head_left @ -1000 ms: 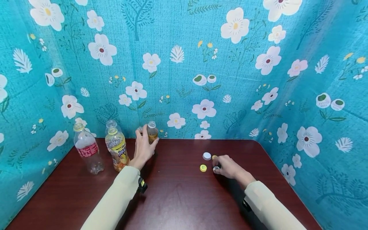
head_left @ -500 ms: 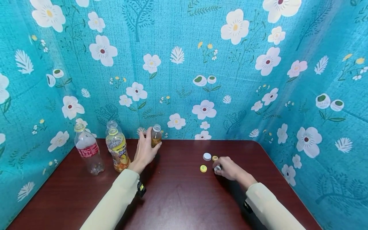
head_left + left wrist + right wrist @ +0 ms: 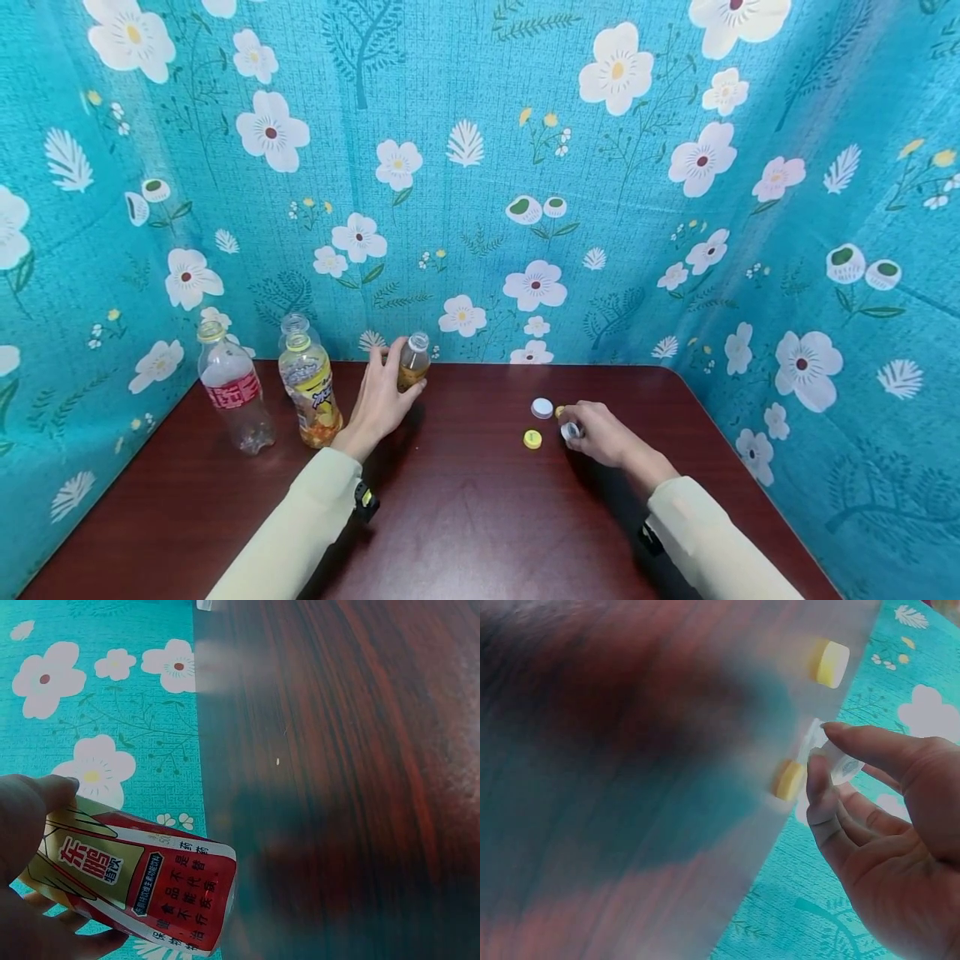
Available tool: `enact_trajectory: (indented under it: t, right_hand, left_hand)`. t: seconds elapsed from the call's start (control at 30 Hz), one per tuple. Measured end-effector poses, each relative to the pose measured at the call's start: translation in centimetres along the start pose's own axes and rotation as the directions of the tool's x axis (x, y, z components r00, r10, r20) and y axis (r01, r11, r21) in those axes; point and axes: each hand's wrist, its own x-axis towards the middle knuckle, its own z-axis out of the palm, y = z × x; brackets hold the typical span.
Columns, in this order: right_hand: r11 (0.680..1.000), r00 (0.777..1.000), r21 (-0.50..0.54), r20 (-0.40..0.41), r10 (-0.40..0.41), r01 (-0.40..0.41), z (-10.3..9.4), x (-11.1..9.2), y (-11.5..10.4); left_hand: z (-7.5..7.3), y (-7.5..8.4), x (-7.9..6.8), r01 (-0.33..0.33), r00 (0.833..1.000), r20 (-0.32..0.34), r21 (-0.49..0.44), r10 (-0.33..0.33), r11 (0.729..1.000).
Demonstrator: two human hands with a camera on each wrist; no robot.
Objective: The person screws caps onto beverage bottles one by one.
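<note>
At the back of the table my left hand grips a small uncapped bottle from its left side. Its red and gold label shows large in the left wrist view. The bottle leans a little and looks raised off the table. Farther right, my right hand pinches a pale, see-through cap between thumb and fingers. Beside that hand lie a white cap, a yellow cap and a darker yellow cap, the last partly hidden by the fingers in the head view.
At the left stand a clear bottle with a red label and a bottle with a yellow label, with another clear bottle mostly hidden behind it. A blue flowered cloth hangs around the dark red table.
My left hand has moved the bottle to the right and slightly nearer. The pale cap has turned and come up between my right fingers. The standing bottles have stayed put.
</note>
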Motion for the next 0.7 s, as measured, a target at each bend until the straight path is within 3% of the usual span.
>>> enact_trajectory:
  t: [0.3, 0.7]
  right_hand:
    - [0.994, 0.993, 0.046, -0.077, -0.093, 0.097, -1.3, 0.6, -0.8]
    - [0.985, 0.978, 0.062, -0.14, -0.152, 0.162, -3.4, 1.7, -4.1]
  left_hand:
    - [-0.4, 0.2, -0.7, -0.038, 0.999, 0.002, 0.015, 0.038, 0.999]
    - [-0.5, 0.9, -1.5, -0.029, 0.998, 0.055, 0.038, 0.027, 0.999]
